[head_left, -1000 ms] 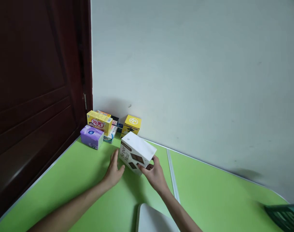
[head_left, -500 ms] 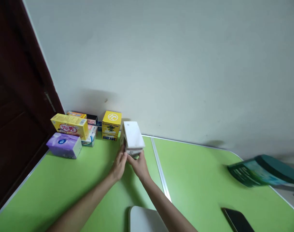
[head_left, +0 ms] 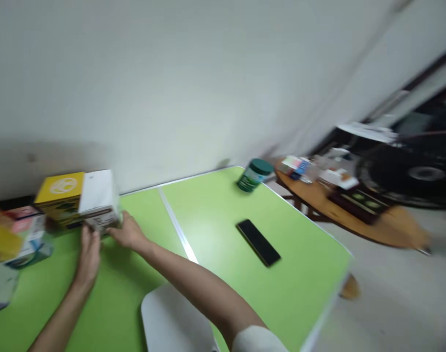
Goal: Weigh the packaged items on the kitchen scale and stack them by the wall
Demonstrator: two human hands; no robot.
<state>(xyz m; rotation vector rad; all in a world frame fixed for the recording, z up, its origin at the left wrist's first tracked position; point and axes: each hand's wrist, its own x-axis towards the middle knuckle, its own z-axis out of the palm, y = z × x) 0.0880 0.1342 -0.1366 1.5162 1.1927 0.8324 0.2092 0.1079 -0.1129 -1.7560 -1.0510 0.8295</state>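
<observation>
Head view: I am gripping the white cardboard box [head_left: 98, 198] with both my left hand [head_left: 88, 252] and right hand [head_left: 125, 233], fingers touching its near face. It is standing near the green table's [head_left: 223, 254] far edge, touching a yellow carton [head_left: 59, 198].

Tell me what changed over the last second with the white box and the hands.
The white box, earlier tilted up off the green table, now stands against the yellow box. Left hand and right hand stay on it. The camera swung right.

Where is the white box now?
In the head view the white box stands far left on the green table, against the yellow box, with the left hand and right hand touching it.
</observation>
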